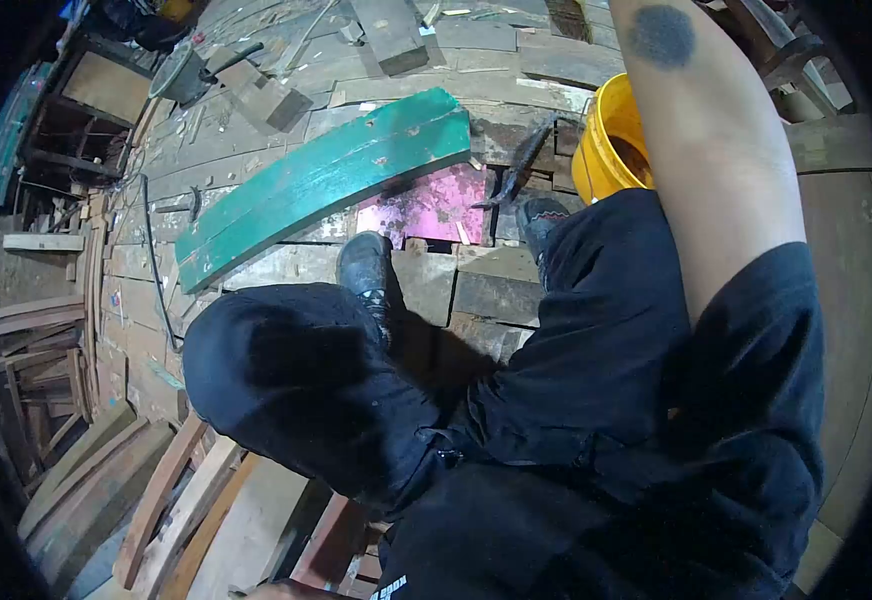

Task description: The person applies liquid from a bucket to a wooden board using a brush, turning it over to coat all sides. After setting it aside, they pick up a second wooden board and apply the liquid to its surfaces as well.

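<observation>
A sliver of my left hand (291, 591) shows at the bottom edge, beside stacked timber; its fingers are mostly cut off, so I cannot make out what it holds. My right arm reaches up past the yellow bucket (596, 160) and leaves the frame at the top, with the hand out of view. Across the floor in front of my boots lies a long, slightly curved green-painted wooden beam (326, 185). Under its right end is a pink panel (436, 205). A dark, curved object (528, 165) rests between the beam and the bucket.
Rough planks (501, 260) form the floor, with gaps near the pink panel. A thin dark bar (156, 265) and a small hammer-like tool (188, 206) lie at left. Wood blocks (266, 100) and a grey bucket (181, 77) stand farther off. Curved timbers (96, 490) fill the lower left.
</observation>
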A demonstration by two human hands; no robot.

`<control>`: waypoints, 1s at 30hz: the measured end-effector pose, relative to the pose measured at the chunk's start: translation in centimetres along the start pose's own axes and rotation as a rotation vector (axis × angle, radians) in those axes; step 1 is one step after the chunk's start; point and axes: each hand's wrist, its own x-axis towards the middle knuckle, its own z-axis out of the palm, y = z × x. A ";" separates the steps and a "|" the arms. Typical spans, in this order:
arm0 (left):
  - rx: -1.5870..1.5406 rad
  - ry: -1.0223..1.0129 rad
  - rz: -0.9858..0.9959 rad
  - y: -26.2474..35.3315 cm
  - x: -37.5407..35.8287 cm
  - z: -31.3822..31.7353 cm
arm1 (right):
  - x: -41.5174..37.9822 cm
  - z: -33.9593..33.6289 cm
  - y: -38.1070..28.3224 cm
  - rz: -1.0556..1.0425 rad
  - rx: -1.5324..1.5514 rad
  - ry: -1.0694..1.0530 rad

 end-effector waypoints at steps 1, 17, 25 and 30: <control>-0.012 0.020 0.028 0.9 1.3 -0.6 | -0.1 0.0 0.0 0.001 0.004 -0.001; -1.278 0.030 0.034 42.7 15.6 -4.8 | 1.7 -2.1 0.3 0.030 0.056 -0.033; -1.508 -0.762 -0.305 54.5 -1.0 -5.2 | 8.3 -3.5 11.8 -0.039 0.231 0.104; -1.418 -1.121 -0.284 57.0 -11.8 -2.7 | 6.0 -5.1 13.0 0.002 0.194 0.101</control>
